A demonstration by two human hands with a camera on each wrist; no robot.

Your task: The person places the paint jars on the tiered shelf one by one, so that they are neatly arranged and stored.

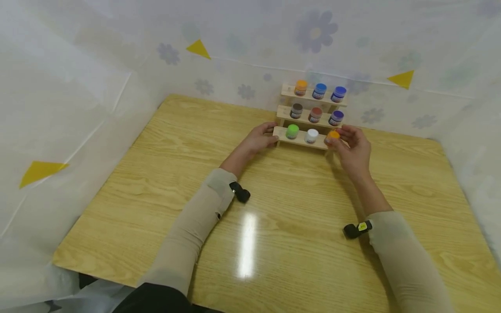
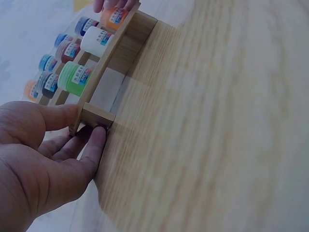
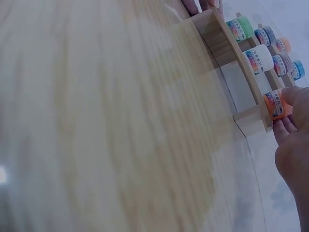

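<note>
Beige sleeves come up from the near edge of the wooden table (image 1: 156,182), each wrist carrying a small black camera, and both arms reach toward twelve o'clock, where a three-tier wooden rack (image 1: 301,141) stands against the flowered backdrop.

At the right end of the bottom tier, at about one o'clock from where the person sits, sits the orange paint jar (image 1: 333,135). The right hand (image 1: 354,150) has it pinched between thumb and fingertips; the right wrist view shows the jar (image 3: 276,104) inside the rack's end post with the fingers curled against it. I cannot tell whether it is going in or coming out, but the step in hand looks like handling that one jar at its slot. The left hand (image 1: 259,138) is at the rack's left end, around eleven o'clock, thumb and fingers lightly wrapped about the end post (image 2: 96,116), apparently steadying the rack.

Any next move with the jar calls for a straight, careful path: the white jar (image 1: 311,135) stands just beside it and the tier above overhangs closely, so tilting could knock a neighbour.

Further along the bottom tier is a green jar (image 1: 292,131); the middle tier holds brown, red-brown and violet jars, the top one orange, blue and dark blue.
</note>
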